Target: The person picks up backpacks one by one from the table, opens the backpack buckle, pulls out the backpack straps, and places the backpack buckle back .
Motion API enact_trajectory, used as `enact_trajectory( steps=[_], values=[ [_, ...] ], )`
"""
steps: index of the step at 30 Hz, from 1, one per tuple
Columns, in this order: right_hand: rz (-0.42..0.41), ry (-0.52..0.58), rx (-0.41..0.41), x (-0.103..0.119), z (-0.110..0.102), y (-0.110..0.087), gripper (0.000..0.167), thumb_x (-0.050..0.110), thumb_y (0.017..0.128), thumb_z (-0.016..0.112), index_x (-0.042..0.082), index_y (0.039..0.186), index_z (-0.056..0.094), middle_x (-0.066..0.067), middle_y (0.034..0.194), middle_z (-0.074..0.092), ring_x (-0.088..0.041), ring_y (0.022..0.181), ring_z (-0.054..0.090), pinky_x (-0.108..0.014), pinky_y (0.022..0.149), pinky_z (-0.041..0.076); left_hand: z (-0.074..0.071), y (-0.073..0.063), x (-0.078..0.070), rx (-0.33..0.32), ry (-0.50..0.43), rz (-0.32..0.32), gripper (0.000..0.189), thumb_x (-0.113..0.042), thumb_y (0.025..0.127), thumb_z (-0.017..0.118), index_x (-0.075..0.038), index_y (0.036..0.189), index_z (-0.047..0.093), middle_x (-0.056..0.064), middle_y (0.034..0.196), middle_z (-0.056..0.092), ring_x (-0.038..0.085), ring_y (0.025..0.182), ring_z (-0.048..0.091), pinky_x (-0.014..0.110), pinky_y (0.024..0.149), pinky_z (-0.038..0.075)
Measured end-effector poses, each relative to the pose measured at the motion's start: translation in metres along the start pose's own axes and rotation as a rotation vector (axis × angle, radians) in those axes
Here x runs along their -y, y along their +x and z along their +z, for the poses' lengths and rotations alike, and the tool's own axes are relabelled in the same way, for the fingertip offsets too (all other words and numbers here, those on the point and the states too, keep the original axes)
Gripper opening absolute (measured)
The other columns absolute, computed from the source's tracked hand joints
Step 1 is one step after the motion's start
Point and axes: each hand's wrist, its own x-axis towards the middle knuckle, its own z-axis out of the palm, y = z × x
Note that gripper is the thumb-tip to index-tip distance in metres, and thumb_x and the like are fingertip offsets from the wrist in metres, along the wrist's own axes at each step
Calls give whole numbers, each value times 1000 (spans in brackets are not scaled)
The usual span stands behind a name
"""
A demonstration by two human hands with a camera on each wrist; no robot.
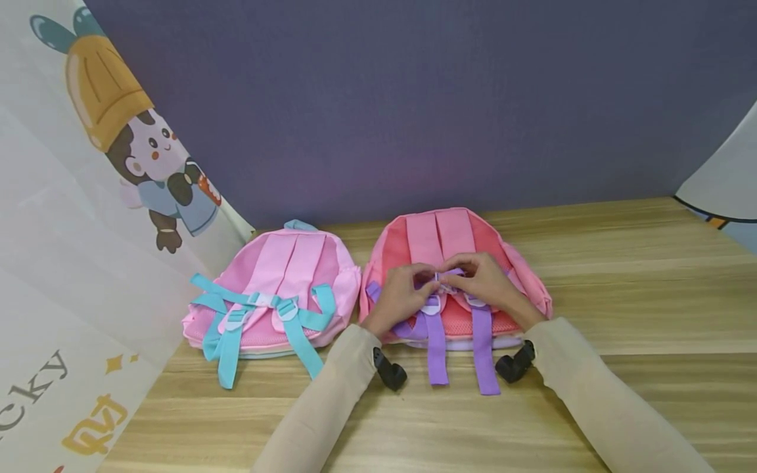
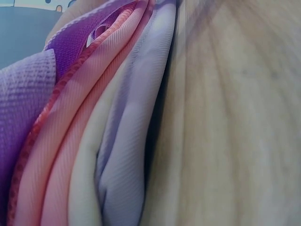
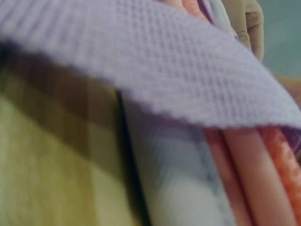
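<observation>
A coral-pink backpack (image 1: 422, 236) lies on the table with its strap side up. Over its middle, my left hand (image 1: 405, 292) and right hand (image 1: 486, 281) meet, fingertips close together. Between them is a whitish buckle (image 1: 445, 284) on a purple strap (image 1: 455, 272); the left thumb and fingers pinch its left end, the right ones its right end. The fingers partly cover it, and I cannot tell whether its halves are joined. Two purple webbing ends (image 1: 437, 355) hang toward the front edge. In the wrist views, purple webbing (image 3: 155, 66) and the backpack's layered side (image 2: 124, 122) fill much of the picture.
Left of it lies a light-pink backpack (image 1: 275, 263) with turquoise straps (image 1: 305, 341) and a white buckle (image 1: 263, 300) across its front. A dark blue-grey panel (image 1: 426, 98) stands behind the wooden table (image 1: 621, 276). A printed white curtain (image 1: 65, 249) borders the left side.
</observation>
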Motion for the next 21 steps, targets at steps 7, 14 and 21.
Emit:
enact_trajectory(
  steps=[7,14,21],
  values=[
    [-1,16,-15,-1,1,0,6,1,86,66,-2,91,69,-17,91,69,-4,82,62,-16,68,49,0,0,0,6,-4,19,23,-14,87,68,-4,107,69,7,99,73,15,91,68,20,81,51],
    [-10,7,-28,0,1,0,4,-1,88,63,-5,86,64,-13,84,65,-1,79,58,-15,70,47,-1,0,-4,10,7,15,22,-14,86,68,-3,105,69,8,97,73,16,90,67,22,81,51],
    [-43,38,-22,0,0,-1,4,-3,88,61,-5,84,60,-12,82,61,-4,79,57,-17,72,46,0,0,-3,9,-3,14,21,-13,87,68,-4,105,70,8,96,73,14,86,67,20,78,51]
  ],
)
